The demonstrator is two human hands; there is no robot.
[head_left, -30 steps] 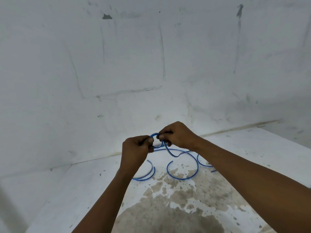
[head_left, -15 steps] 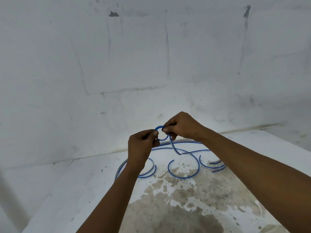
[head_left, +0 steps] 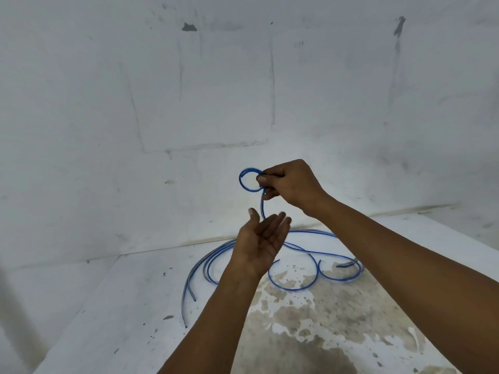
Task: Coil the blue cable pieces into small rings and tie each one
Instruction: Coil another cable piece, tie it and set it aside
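The right hand (head_left: 290,184) is raised above the desk (head_left: 129,306), in front of a white wall (head_left: 189,103). Its grip is pinching a small ring (head_left: 244,184) of blue cable between thumb and curled fingers, at the ring's right side where the turns cross. The ring stands roughly upright, facing the camera, clear of the desk. From the pinch a length of the same cable (head_left: 262,207) drops down and passes behind the left hand's fingertips.

The left hand (head_left: 260,241) sits just below the right, palm up and tilted toward the camera. Its grip is spread, with the fingers straight and slightly apart and the thumb out to the left, and it holds nothing. Whether the hanging cable touches its fingers cannot be told.

On the desk behind and beneath the hands lie the loose blue cable pieces (head_left: 293,286). Several long strands sweep in arcs to the left, their cut ends lying well apart near the desk's left part. Two open loops lie to the right, side by side, under the right forearm.

The desk is white, with dark specks and a large brownish worn patch (head_left: 310,333) reaching from the loops toward the camera. The wall shows scuffs and faint lines.
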